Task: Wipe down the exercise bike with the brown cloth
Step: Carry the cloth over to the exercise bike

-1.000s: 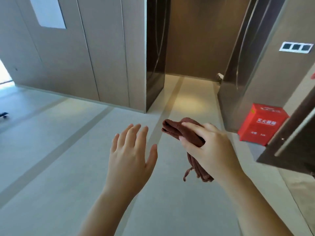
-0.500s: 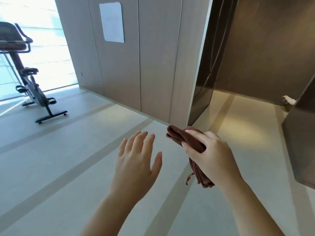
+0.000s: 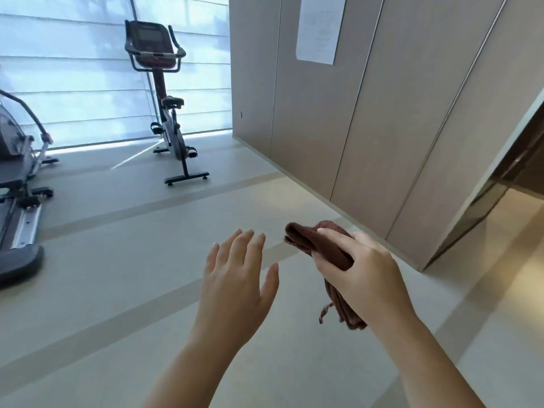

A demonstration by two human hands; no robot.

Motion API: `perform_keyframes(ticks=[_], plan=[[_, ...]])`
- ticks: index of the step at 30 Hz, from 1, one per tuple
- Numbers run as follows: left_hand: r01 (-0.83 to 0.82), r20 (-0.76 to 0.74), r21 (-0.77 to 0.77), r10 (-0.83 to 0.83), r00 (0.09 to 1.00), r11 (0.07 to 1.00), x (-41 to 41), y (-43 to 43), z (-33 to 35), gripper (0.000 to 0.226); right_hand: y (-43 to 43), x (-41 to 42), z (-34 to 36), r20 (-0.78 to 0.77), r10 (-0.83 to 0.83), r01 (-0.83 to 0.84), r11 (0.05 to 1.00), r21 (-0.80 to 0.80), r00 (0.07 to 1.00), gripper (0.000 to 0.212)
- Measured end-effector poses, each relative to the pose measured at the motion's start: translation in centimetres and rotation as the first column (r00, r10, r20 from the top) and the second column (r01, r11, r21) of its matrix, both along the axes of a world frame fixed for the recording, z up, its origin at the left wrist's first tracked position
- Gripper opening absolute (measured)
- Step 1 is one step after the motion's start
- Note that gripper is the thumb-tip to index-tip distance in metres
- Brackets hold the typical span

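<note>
Here the right hand gripped the cloth; the left hand was open, the bike far left.

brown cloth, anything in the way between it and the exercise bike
Nothing visible does. The brown cloth is bunched in the right hand; only open floor lies between it and the exercise bike by the window. The other machine sits off left.

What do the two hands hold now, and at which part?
The right hand grips the bunched brown cloth around its middle; both ends stick out. The left hand holds nothing.
</note>
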State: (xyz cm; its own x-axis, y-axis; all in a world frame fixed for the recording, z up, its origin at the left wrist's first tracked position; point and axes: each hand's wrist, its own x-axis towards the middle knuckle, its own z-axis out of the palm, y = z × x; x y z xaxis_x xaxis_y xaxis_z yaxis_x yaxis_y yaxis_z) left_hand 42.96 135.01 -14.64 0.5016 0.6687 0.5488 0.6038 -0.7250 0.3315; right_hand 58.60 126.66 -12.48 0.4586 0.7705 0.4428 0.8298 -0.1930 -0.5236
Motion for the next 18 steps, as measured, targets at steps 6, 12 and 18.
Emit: perform_keyframes(ticks=[6,12,18], plan=[[-0.062,-0.007,0.011,0.062,0.998,0.998,-1.7,15.6,0.7,0.048,17.1,-1.5,0.7,-0.08,0.088,-0.09,0.996,-0.02,0.993,0.037],[-0.11,-0.025,-0.042,0.109,0.994,0.993,-0.9,27.9,-0.1,0.042,30.1,-0.2,0.3,-0.141,0.122,-0.127,0.992,-0.025,0.982,0.038],[-0.131,-0.019,-0.015,0.131,0.991,0.991,3.5,39.8,-0.3,0.043,42.3,4.6,-0.7,-0.129,0.114,-0.114,0.993,0.004,0.985,0.037]])
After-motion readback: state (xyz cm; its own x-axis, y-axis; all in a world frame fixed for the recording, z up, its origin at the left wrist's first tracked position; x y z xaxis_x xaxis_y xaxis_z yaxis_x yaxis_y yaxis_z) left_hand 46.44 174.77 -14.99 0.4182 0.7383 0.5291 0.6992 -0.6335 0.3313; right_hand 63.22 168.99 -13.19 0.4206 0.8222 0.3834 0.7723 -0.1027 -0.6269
